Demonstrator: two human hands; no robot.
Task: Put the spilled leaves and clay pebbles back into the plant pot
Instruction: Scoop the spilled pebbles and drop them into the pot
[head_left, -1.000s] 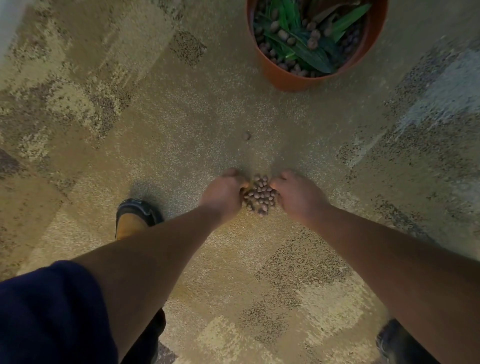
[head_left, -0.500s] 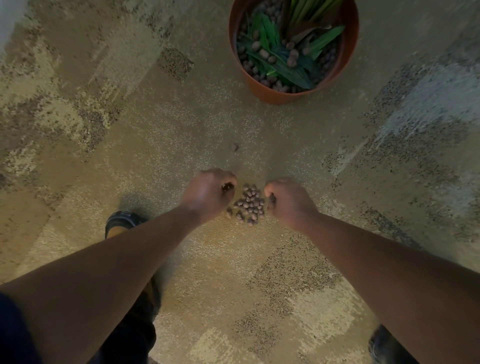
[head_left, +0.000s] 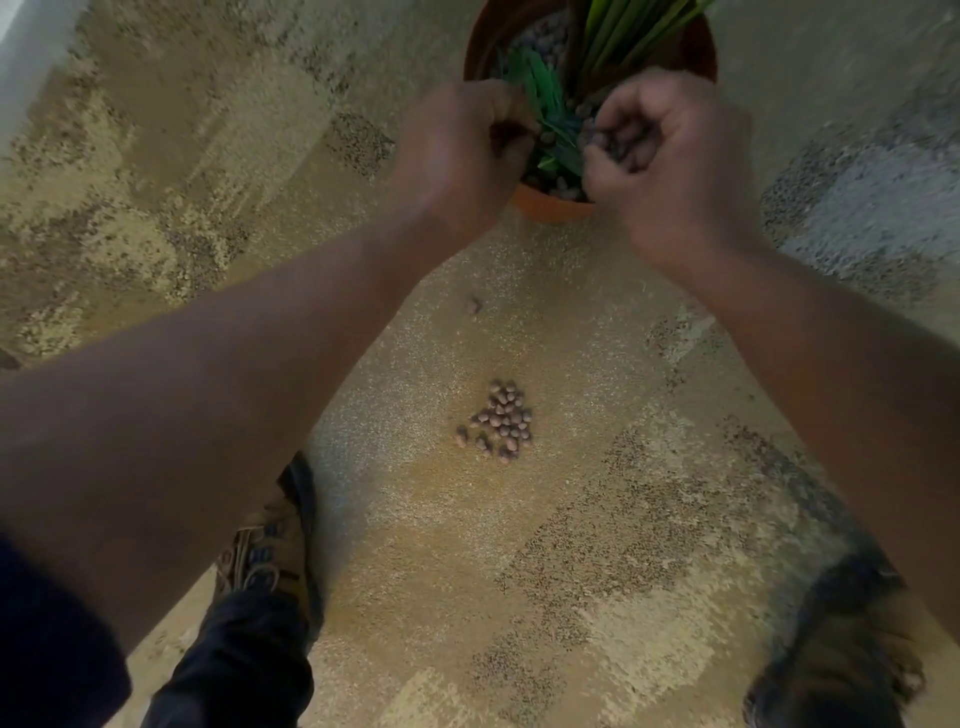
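Note:
An orange plant pot (head_left: 550, 208) with green leaves (head_left: 550, 98) and brown clay pebbles stands on the carpet at the top. Both hands hover over its near rim. My right hand (head_left: 670, 161) is cupped around a handful of pebbles (head_left: 618, 143). My left hand (head_left: 457, 150) is curled, with something dark in its fingers that looks like pebbles. A small pile of pebbles (head_left: 501, 421) lies on the carpet below. One lone pebble (head_left: 472, 305) lies closer to the pot.
Patterned beige carpet (head_left: 208, 208) covers the floor. My left shoe (head_left: 270, 545) and dark trouser leg are at bottom left, my right shoe (head_left: 841, 649) at bottom right. A pale wall edge (head_left: 21, 57) runs along the top left.
Both hands scooped pebbles from the pile on the carpet and rose forward to the pot. The pile on the floor is smaller. The view has tilted, so the pot looks nearer.

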